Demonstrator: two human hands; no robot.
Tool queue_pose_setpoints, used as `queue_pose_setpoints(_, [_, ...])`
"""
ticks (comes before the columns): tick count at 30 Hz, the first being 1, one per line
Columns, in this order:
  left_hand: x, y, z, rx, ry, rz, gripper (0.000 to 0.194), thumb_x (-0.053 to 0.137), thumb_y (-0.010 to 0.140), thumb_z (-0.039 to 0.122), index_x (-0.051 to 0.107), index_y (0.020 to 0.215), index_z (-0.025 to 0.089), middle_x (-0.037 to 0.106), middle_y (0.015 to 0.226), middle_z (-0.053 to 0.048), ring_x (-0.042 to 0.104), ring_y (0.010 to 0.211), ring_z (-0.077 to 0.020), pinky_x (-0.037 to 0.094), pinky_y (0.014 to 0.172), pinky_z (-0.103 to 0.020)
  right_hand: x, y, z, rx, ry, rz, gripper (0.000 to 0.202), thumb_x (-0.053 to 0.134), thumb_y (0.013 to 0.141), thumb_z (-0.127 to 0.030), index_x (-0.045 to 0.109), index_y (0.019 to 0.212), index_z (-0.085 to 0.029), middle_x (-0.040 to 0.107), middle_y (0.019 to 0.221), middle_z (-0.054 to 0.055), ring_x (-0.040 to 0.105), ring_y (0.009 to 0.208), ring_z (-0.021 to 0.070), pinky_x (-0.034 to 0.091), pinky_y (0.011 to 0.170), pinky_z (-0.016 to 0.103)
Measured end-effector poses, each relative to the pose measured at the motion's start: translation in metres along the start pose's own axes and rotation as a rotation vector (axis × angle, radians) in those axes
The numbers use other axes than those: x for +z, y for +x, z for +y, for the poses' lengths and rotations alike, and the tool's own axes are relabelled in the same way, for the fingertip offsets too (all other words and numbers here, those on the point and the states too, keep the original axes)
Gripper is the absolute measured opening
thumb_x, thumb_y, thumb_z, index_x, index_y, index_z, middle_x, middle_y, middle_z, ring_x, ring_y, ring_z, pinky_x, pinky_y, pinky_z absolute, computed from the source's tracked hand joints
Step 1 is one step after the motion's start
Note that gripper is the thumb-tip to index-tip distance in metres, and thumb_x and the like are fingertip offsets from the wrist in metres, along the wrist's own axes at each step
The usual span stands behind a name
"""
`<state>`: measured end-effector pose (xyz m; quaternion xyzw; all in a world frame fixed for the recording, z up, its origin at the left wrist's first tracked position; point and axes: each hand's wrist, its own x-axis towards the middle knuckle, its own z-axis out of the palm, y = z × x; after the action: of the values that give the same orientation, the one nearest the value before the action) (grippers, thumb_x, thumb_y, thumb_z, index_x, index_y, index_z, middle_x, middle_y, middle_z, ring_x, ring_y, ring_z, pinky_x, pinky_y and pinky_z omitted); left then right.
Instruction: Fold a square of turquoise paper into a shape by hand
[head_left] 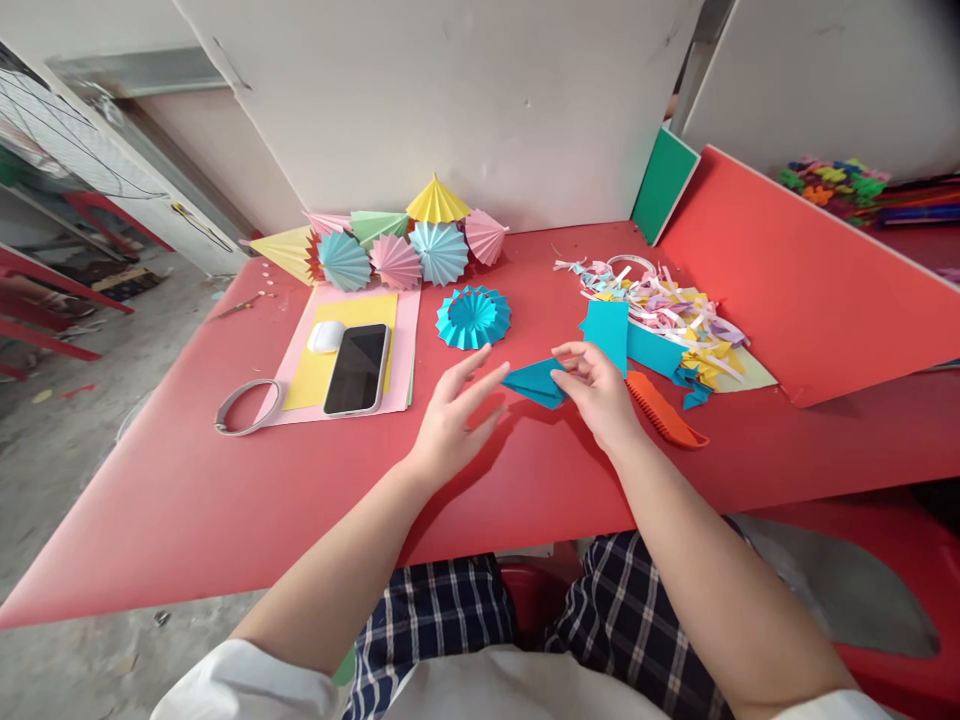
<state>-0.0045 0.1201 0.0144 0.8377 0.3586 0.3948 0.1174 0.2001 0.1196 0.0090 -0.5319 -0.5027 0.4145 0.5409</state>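
Observation:
Between the thumb and fingers of my right hand (596,390) is a folded blue paper (534,382), held above the red table with its pointed end toward the left. Close to that point, my left hand (457,415) has its fingers spread and holds nothing. Just beyond my hands a pleated blue paper rosette (474,318) rests on the table. Partly behind my right hand lie blue paper pieces (609,325). An orange comb-like tool (664,412) sits to the right of that hand.
Pleated paper umbrellas (390,255) in several colours stand along the back. On the left, a phone (358,368) and a white case (326,337) lie on coloured sheets, beside a tape roll (247,407). Paper scraps (660,310) are heaped right, before a leaning red board (802,290).

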Motion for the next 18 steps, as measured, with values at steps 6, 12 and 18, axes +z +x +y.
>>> queue_pose_setpoints(6, [0.0076, -0.0013, -0.0054, 0.155, 0.110, -0.089, 0.037, 0.047, 0.085, 0.009, 0.057, 0.117, 0.022, 0.057, 0.124, -0.009, 0.047, 0.117, -0.0252, 0.046, 0.091, -0.047, 0.0068, -0.0061, -0.0014, 0.040, -0.027, -0.162, 0.012, 0.060, 0.075, -0.026, 0.063, 0.086, -0.021, 0.064, 0.087, 0.002, 0.059, 0.081, 0.0140, 0.048, 0.072, 0.027])
queue_pose_setpoints(12, [0.0042, -0.0014, -0.0037, -0.025, -0.001, -0.030, 0.025, 0.051, 0.086, 0.016, 0.066, 0.105, 0.021, 0.069, 0.102, -0.005, 0.056, 0.104, -0.0216, 0.050, 0.087, -0.039, 0.0064, -0.0080, -0.0025, 0.113, 0.027, -0.227, 0.024, 0.057, 0.079, -0.042, 0.064, 0.089, -0.021, 0.065, 0.090, 0.004, 0.061, 0.079, 0.0164, 0.052, 0.061, 0.027])
queue_pose_setpoints(18, [0.0009, -0.0002, 0.0040, -0.336, -0.146, -0.012, 0.019, 0.054, 0.084, 0.024, 0.069, 0.096, 0.023, 0.068, 0.097, -0.004, 0.062, 0.093, -0.0177, 0.050, 0.082, -0.031, 0.0028, -0.0083, -0.0060, -0.009, 0.118, -0.244, 0.032, 0.059, 0.078, -0.047, 0.064, 0.098, -0.023, 0.064, 0.106, 0.005, 0.058, 0.101, 0.0199, 0.052, 0.078, 0.032])
